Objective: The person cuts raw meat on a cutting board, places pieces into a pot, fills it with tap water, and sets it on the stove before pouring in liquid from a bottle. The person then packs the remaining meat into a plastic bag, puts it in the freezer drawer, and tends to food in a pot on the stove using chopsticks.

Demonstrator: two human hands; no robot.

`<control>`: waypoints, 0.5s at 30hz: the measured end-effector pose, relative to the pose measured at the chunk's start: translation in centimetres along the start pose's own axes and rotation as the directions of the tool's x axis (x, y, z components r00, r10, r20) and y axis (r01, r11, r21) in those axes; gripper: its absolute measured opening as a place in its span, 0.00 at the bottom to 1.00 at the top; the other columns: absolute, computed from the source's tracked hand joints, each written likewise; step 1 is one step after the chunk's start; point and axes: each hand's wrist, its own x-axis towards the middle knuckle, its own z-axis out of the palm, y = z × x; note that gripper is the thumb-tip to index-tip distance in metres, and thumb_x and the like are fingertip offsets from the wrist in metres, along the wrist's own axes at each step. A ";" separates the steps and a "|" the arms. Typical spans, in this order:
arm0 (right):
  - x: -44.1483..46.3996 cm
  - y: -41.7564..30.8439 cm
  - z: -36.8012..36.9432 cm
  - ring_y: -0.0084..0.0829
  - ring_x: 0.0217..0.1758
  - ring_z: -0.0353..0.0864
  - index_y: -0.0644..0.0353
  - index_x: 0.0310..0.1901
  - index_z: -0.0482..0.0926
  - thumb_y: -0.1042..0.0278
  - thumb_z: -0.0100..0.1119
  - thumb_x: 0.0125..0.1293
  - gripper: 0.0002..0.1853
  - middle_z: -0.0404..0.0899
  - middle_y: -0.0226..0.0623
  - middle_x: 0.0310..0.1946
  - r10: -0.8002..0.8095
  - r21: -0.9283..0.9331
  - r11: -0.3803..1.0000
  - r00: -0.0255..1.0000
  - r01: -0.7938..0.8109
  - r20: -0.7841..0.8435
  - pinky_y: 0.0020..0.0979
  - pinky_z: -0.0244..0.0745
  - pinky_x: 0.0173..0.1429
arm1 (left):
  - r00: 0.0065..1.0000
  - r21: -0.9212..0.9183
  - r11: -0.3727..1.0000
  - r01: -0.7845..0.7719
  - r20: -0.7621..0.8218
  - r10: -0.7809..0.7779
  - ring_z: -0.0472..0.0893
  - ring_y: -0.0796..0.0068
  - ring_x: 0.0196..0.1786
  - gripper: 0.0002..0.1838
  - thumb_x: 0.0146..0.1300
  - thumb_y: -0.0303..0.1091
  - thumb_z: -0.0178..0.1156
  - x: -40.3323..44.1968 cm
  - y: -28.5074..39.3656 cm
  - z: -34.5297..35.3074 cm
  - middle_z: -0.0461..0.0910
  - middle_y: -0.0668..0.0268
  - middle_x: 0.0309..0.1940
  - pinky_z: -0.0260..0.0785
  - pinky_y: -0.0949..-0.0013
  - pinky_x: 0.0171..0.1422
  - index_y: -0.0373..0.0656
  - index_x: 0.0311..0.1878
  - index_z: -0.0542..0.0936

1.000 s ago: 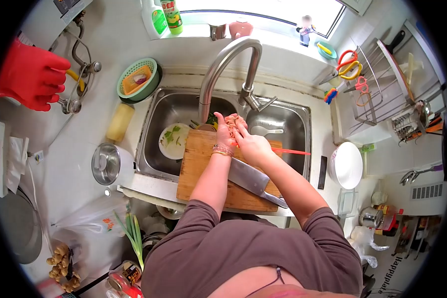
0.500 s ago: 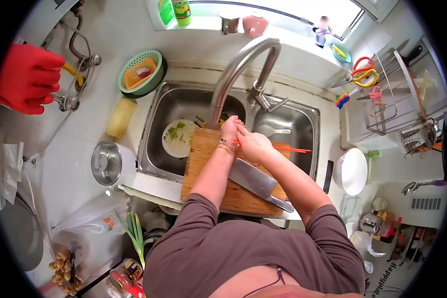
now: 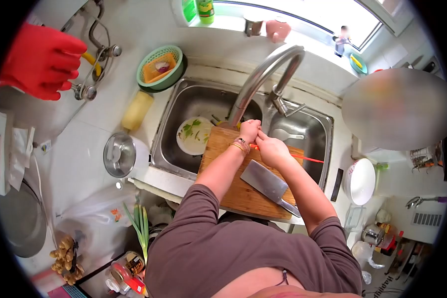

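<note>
My left hand (image 3: 250, 130), with bracelets at the wrist, is closed at the far end of a wooden cutting board (image 3: 218, 158), close to the faucet (image 3: 256, 82). My right hand (image 3: 273, 150) meets it with fingers bent against the left fingers. Whatever lies between them is hidden. Red chopsticks (image 3: 308, 158) pass beneath my right wrist and stick out over the right basin. A cleaver (image 3: 264, 180) rests on the board between my forearms. In the left basin of the sink (image 3: 164, 144), a white plate (image 3: 187, 145) carries green leaf scraps.
A white spoon (image 3: 288, 135) lies in the right basin. Left of the sink stand a green colander (image 3: 146, 64) and a metal bowl (image 3: 118, 156); a white bowl (image 3: 360, 181) stands right. Red gloves (image 3: 44, 64) hang at upper left. A grey blur hides the upper right.
The whole view has shifted, so the sink and board appear farther right. My hands stay together, the left fingers now curled more tightly. A grey blur now covers the scissors rack.
</note>
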 end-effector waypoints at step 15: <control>-16.7 4.1 -0.5 0.46 0.43 0.78 0.60 0.47 0.74 0.67 0.52 0.62 0.13 0.76 0.41 0.45 0.314 0.381 0.908 0.882 -0.172 -0.351 0.43 0.74 0.44 | 0.696 0.379 0.918 -0.119 0.691 -0.195 0.77 0.70 0.40 0.13 0.63 0.35 0.57 -8.6 13.1 7.3 0.75 0.64 0.38 0.75 0.66 0.39 0.41 0.47 0.70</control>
